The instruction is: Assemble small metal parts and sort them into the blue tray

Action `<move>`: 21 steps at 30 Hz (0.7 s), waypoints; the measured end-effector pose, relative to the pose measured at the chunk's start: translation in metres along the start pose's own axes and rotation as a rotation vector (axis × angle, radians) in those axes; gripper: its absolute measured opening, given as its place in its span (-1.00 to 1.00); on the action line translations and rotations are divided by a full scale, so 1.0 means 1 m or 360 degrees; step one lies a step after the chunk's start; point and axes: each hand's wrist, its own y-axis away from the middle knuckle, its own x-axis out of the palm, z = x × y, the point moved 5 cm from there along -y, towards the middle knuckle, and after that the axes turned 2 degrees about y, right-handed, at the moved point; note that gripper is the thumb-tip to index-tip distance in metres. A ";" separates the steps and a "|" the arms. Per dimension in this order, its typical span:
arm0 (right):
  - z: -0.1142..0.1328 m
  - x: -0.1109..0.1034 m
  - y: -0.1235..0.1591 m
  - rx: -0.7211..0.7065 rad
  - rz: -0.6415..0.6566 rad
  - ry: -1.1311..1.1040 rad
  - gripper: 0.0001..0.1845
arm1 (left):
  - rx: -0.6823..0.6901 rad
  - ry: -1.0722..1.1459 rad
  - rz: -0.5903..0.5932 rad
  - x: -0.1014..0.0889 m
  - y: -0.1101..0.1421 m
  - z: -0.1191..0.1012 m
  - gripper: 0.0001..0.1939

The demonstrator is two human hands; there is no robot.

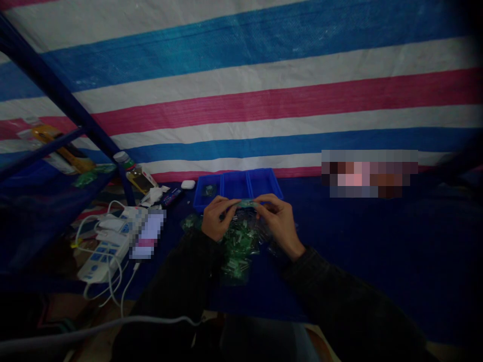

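Between my left hand (218, 217) and my right hand (278, 221), a small clear greenish-blue plastic packet (246, 203) is stretched out level. Each hand pinches one end of it between thumb and fingers; its contents are too small to make out. Below lies a loose pile of small green and clear plastic packets (238, 246), some showing slim silvery pieces. Just beyond my fingers is a blue tray (264, 173) with three compartments. A similar packet (209, 190) rests in its left compartment.
Left of the pile lie a phone (150, 234), a white power strip (103, 256) with tangled cables, a drink bottle (135, 173), crumpled tissue (154, 195) and a white earphone case (187, 184). A dark blue frame post (101, 143) stands left; striped sheeting (241, 110) hangs behind the table.
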 end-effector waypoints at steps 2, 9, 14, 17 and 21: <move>0.000 0.001 0.000 0.0016 0.0011 -0.0009 -0.77 | -0.0025 -0.0040 0.0001 0.000 0.000 -0.001 -0.86; -0.003 0.008 0.002 0.0133 0.0125 -0.0171 -0.70 | -0.0110 -0.0079 -0.0114 -0.002 0.002 0.003 -0.86; -0.001 0.009 0.003 0.0122 0.0123 -0.0214 -0.66 | -0.0137 0.0003 -0.0180 -0.003 0.003 0.005 -0.86; -0.001 0.006 0.003 0.0127 0.0062 -0.0195 -0.63 | -0.0035 -0.0037 -0.0107 -0.002 0.001 0.002 -0.80; -0.002 0.003 0.002 0.0110 0.0011 -0.0147 -0.67 | 0.0034 -0.0085 -0.0085 -0.002 0.000 0.002 -0.79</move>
